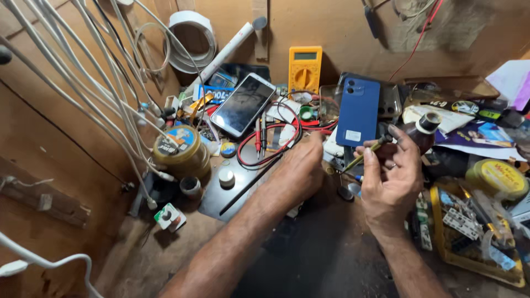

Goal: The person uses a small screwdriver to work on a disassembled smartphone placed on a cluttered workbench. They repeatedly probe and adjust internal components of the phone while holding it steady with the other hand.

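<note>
head view: right hand (389,179) pinches a thin brush (367,153) like a pen, tip angled down toward the bench; left hand (298,168) rests curled, knuckles up, beside the blue phone (358,112), holding nothing visible.

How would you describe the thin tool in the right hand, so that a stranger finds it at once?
Start at the blue phone lying back-up in the middle of the bench. Just below its lower right corner, the right hand pinches a slim tool. Unlike the red and black probe leads nearby, it is yellowish-green with no wire.
</note>
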